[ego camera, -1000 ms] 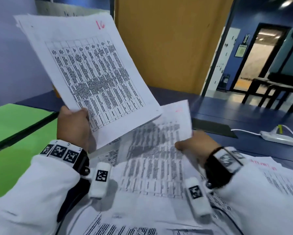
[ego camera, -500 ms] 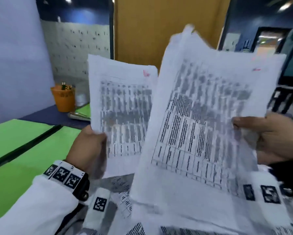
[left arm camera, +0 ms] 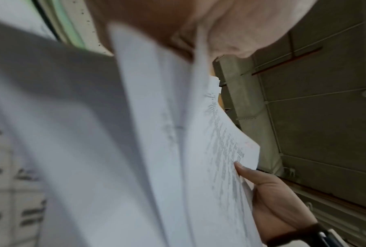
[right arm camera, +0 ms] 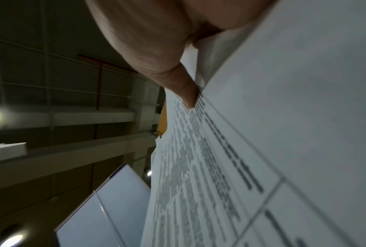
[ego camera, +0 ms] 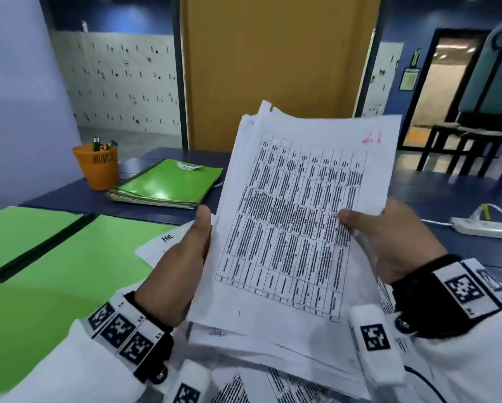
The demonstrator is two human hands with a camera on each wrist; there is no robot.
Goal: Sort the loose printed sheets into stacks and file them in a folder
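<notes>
A thick stack of printed sheets (ego camera: 296, 216), its top page a table marked 21 in red, stands tilted above the desk. My left hand (ego camera: 185, 257) grips its left edge, thumb alongside the front. My right hand (ego camera: 389, 237) grips the right edge, its thumb lying on the printed table. In the left wrist view the stack (left arm camera: 178, 150) fills the frame and the right hand (left arm camera: 273, 197) shows at its far edge. In the right wrist view the right thumb presses the sheets (right arm camera: 252, 150). An open green folder (ego camera: 55, 271) lies flat at the left. More loose sheets (ego camera: 273, 388) lie under the stack.
An orange pen pot (ego camera: 97, 165) and a pile of closed green folders (ego camera: 171, 184) sit at the back left of the blue desk (ego camera: 447, 196). A white power strip (ego camera: 485, 228) with its cable lies at the right. A labelled white sheet (ego camera: 162, 245) lies beside the open folder.
The two separate bundles, one in each hand, have come together into one stack held by both hands. The right hand lifted its sheets from the desk and brought them left.
</notes>
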